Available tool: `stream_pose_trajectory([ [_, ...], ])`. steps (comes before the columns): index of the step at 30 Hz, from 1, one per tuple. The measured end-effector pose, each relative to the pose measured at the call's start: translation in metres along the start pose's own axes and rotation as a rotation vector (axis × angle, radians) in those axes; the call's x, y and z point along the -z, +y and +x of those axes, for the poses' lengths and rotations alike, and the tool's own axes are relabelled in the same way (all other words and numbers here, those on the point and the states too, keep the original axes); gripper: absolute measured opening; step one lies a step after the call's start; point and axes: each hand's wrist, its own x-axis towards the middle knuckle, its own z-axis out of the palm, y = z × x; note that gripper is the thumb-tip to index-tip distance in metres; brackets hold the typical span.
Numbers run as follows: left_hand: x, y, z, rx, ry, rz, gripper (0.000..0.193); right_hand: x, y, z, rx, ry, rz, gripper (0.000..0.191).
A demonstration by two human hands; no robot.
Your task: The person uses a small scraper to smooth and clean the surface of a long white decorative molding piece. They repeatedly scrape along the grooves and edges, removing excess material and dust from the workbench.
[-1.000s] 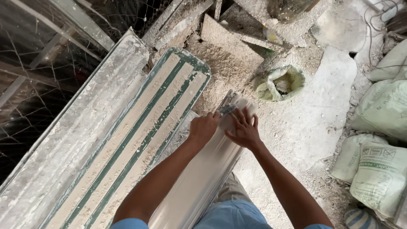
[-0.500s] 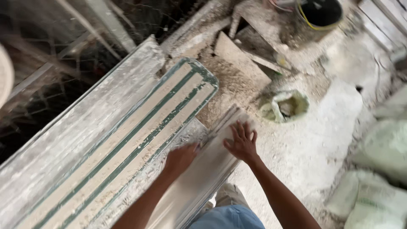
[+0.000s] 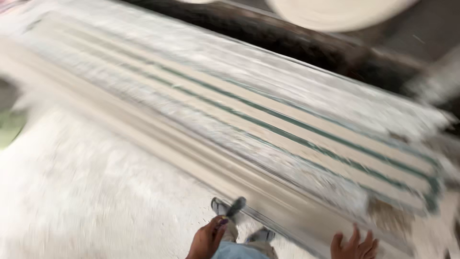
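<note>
The view is heavily motion-blurred. A long pale plaster moulding strip runs from upper left to lower right. Beside it lies a long white mould with green stripes. My right hand is at the bottom edge with fingers spread, at the near end of the strip. My left hand hangs lower left of it, near my leg, with fingers loosely curled and nothing seen in it. My sandalled foot stands just beside the strip.
White plaster dust covers the floor. A round pale object shows at the top edge. A green bowl-like shape sits at the left edge. A dark gap runs behind the mould.
The camera has swung round sharply, so the strip and mould now run the other way across the view. Both hands have slid back to the strip's near end; the left has come off it.
</note>
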Motion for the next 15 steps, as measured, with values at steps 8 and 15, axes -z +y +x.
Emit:
stream_pose_trajectory([
  [8,0.08,-0.085,-0.046,0.246,0.689,-0.369,0.038,-0.04,-0.251,0.019,0.604,-0.455,0.673,0.035],
  [15,0.199,-0.181,-0.072,0.405,0.862,-0.552,0.049,-0.059,-0.471,-0.079,0.525,-0.878,0.755,0.041],
])
